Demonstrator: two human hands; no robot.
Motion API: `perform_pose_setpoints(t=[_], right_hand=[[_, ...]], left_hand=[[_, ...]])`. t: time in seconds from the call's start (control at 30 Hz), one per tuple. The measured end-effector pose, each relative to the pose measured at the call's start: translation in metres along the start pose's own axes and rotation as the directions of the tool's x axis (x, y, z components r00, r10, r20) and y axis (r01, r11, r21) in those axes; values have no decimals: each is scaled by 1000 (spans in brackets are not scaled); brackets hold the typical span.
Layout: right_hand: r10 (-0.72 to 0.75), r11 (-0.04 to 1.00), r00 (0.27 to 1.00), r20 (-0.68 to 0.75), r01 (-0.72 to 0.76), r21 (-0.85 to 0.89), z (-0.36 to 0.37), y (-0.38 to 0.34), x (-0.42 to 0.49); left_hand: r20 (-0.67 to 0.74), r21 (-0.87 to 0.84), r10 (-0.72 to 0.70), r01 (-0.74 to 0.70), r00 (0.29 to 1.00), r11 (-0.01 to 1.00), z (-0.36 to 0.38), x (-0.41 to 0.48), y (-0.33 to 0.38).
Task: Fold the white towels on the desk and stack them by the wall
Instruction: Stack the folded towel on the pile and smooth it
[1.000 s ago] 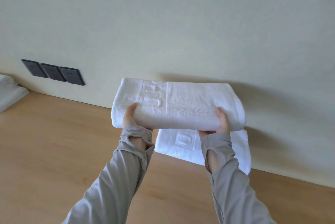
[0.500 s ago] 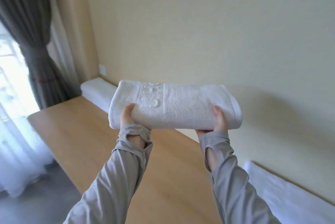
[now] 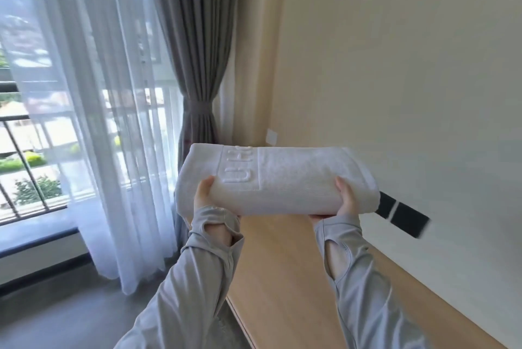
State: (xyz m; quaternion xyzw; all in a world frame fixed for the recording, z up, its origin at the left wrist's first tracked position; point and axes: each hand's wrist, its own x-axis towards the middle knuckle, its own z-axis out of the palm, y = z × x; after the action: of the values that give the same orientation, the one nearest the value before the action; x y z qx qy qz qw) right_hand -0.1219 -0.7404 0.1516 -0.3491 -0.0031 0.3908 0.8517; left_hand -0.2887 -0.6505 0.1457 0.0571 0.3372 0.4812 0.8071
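Swung further left since half a second ago: window [image 3: 42, 122], sheer drape [image 3: 113, 122] and tied grey curtain [image 3: 197, 66] now filling the left half, where before only a strip of curtain showed at the edge. Gone from sight, the white towels seen earlier by the wall, one at the counter's far end and one at lower right. Unchanged, the grip on the carried bundle.

Folded white towel [image 3: 296, 179] held up in the air above the counter [image 3: 282, 264], roughly level, long side across the view, embossed lettering band on its upper face toward the left end. Not touching the counter or the wall [image 3: 395, 66].

Left hand [image 3: 206, 193] clamped on the towel's left end, thumb up over the near face, remaining fingers hidden underneath. Right hand [image 3: 346, 199] clamped on the right end in the same manner, thumb on the near face, palm under the bundle. Both wrists covered by grey sleeves [image 3: 197, 278] with thumb-hole cuffs.

Dark socket plates [image 3: 401, 214] on the wall just right of the towel's right end, partly hidden behind it, blurred. Small white wall plate [image 3: 271, 136] near the far corner, above the towel's top edge. Grey floor [image 3: 70, 306] at lower left beside the counter's edge.
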Motion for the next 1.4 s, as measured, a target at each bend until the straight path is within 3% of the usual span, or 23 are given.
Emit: perform_pose_setpoints(t=[0.17, 0.47, 0.7, 0.83, 1.0, 1.4], right_hand=[[20, 1000, 999, 25, -20, -21, 37, 35, 36], [112, 992, 994, -9, -112, 56, 84, 83, 140], [22, 991, 997, -67, -12, 135, 108, 96, 224], [-35, 980, 996, -81, 50, 194, 108, 95, 261], [-89, 948, 972, -219, 150, 280, 103, 97, 302], [-216, 854, 875, -433, 384, 350, 111, 160, 417]], left_hand=[[34, -38, 24, -23, 999, 999, 3, 42, 35], [-19, 53, 50, -49, 999, 997, 42, 161, 75], [-22, 125, 38, -35, 999, 991, 96, 247, 82], [-69, 251, 31, -12, 997, 968, 131, 279, 72], [-96, 447, -70, 106, 993, 888, 172, 330, 67], [-35, 511, -277, 256, 960, 821, 202, 525, 41]])
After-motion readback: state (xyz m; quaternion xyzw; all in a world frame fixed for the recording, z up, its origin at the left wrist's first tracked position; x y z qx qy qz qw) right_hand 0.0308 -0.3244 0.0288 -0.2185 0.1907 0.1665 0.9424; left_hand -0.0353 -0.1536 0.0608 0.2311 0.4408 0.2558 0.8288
